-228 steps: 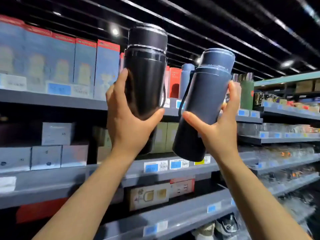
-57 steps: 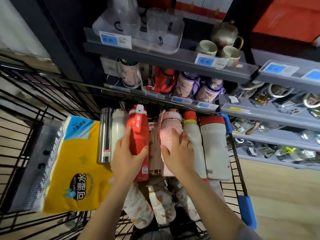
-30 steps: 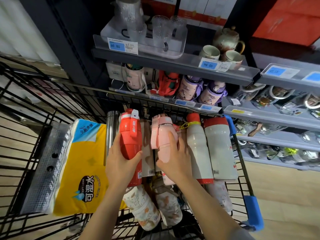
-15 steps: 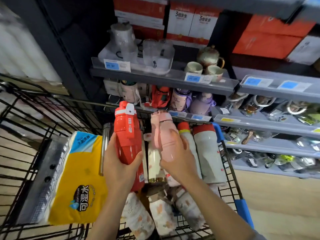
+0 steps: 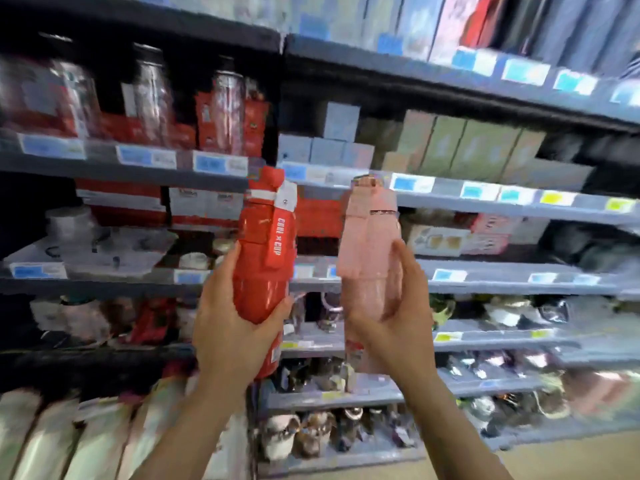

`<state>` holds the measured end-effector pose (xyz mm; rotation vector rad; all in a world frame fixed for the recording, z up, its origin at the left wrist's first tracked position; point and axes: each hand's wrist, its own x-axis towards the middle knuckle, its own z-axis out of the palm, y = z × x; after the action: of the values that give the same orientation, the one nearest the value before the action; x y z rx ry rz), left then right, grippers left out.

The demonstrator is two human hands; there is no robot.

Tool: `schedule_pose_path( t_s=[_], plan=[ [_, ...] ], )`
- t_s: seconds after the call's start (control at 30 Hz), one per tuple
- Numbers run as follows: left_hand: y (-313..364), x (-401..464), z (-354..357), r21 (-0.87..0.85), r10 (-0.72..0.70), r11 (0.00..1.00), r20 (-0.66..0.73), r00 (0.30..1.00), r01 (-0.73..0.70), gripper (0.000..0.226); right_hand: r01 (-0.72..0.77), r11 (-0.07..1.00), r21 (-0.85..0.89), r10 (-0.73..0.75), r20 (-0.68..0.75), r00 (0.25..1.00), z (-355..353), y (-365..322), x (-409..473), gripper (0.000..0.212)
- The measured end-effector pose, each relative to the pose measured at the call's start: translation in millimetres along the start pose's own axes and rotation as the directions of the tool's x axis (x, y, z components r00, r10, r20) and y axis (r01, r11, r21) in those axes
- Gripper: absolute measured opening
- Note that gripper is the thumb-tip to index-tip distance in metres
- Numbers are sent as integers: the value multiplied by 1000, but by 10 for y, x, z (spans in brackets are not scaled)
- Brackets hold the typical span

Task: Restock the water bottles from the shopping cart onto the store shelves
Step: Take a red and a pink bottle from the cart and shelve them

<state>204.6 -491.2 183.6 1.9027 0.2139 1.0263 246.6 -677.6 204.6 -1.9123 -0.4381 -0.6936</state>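
Note:
My left hand (image 5: pixel 230 334) grips a red water bottle (image 5: pixel 265 244) with a white band and a strap with white lettering, held upright in front of the shelves. My right hand (image 5: pixel 394 327) grips a pink water bottle (image 5: pixel 369 244), also upright, just to the right of the red one. The two bottles stand apart at about the height of the middle shelves. The shopping cart is out of view. The picture is blurred.
Grey store shelves (image 5: pixel 485 199) with blue and yellow price tags fill the view. Red boxes and clear jars (image 5: pixel 152 98) stand at upper left, pale boxes (image 5: pixel 460 147) at upper right, cups and small wares on lower shelves. Pale rolls (image 5: pixel 52 434) lie at lower left.
Both hands have lifted the red and pink bottles out of the cart and up in front of the shelves. The view has swung up from the cart to the shelving.

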Motion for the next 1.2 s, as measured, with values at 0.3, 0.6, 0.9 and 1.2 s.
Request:
schedule_pose_path(
  t_s=[0.3,0.6,0.9,1.2],
  plan=[
    [1702,383,1511,-222,263,939,-28,964,-263,90,207,955,-214,-261,-269,927,-1909,267,1305,99],
    [2519,1559,2269,-190,450,862,-135,883,-469,87,343,918,-198,-392,-329,859,-2226,220,2614,102],
    [3071,3212,2693,-325,546,720,-281,790,-613,86,521,852,-55,-498,-398,771,-1798,-20,4323,103],
    [3186,4061,3190,-253,582,734,-242,776,-630,88,549,836,20,-485,-443,754,-1466,-33,5467,116]
  ],
)
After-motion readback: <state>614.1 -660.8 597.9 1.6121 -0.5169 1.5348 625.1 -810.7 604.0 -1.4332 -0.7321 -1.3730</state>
